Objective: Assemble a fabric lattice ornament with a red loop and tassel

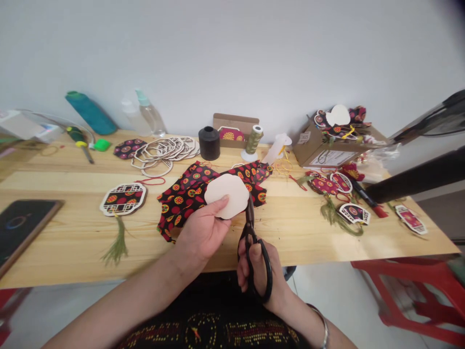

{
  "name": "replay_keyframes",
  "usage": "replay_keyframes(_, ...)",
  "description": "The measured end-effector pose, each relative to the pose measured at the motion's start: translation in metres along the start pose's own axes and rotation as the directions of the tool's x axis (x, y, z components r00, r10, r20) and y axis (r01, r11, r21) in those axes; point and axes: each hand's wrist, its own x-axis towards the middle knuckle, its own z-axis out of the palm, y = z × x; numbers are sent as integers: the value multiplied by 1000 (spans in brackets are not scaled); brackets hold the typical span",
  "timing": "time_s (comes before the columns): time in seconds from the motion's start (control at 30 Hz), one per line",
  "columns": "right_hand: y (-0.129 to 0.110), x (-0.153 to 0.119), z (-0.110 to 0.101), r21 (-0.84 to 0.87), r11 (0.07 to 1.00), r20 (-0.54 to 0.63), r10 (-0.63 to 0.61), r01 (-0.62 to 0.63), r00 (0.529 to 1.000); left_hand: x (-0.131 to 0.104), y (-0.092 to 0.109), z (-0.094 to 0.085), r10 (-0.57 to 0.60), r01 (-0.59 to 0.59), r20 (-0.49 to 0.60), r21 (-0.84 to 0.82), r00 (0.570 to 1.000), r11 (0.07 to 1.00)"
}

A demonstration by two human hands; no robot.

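Between the thumb and fingers of my left hand (pixel 205 228) is a cream scalloped plate (pixel 232 194), its flat blank side facing me. My right hand (pixel 261 271) grips black-handled scissors (pixel 250 228), their blades upright against the plate's right edge. How far the blades are apart I cannot tell. Behind the plate lies black patterned fabric (pixel 181 194) with red and orange flowers; whether any of it is attached to the plate is hidden. To the left rests a finished-looking ornament (pixel 124 198) with a lattice frame and a green tassel (pixel 116 245).
Lattice frames (pixel 160 152) are piled behind, near a black thread cone (pixel 209 144) and a green thread spool (pixel 254 139). A cardboard box (pixel 323 148) stands back right, with ornaments (pixel 327 183) before it. A phone (pixel 25 228) lies left; a black pole (pixel 417 177) crosses at right.
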Motion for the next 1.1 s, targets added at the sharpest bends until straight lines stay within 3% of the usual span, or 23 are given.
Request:
replay_keyframes(0.2, -1, 0, -1, -6, 1000, -20, 10, -10, 1000, -1, 0, 1, 14, -14, -4, 31, 1000, 999)
replay_keyframes(0.6, -4, -5, -16, -144, 988, 103, -39, 54, 994, -3, 1, -2, -14, 16, -37, 39, 999, 999)
replay_keyframes(0.9, -5, -5, -22, -147, 989, 121, 33, -15, 992, -2, 2, -9, -33, 35, -13, 137, 999, 990)
replay_keyframes(1.1, -3, -7, -26, -144, 989, 112, 51, -35, 992, -3, 3, -10, -31, 39, -56, 157, 998, 987)
